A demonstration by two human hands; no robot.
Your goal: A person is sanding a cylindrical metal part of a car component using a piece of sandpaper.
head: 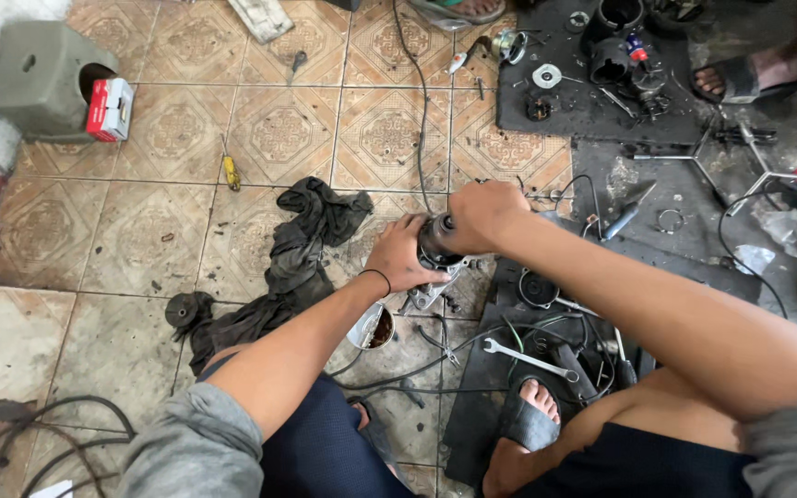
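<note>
Left hand: closed around the side of a small metal motor assembly on the tiled floor.
Right hand: gripping its top.
Package: red-and-white carton, far left, leaning against a grey stool.
Nearby: dark rag just left; wrench below right.

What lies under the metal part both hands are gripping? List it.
Under the metal part gripped by the left hand and right hand lies patterned floor tile; its underside is hidden.
</note>
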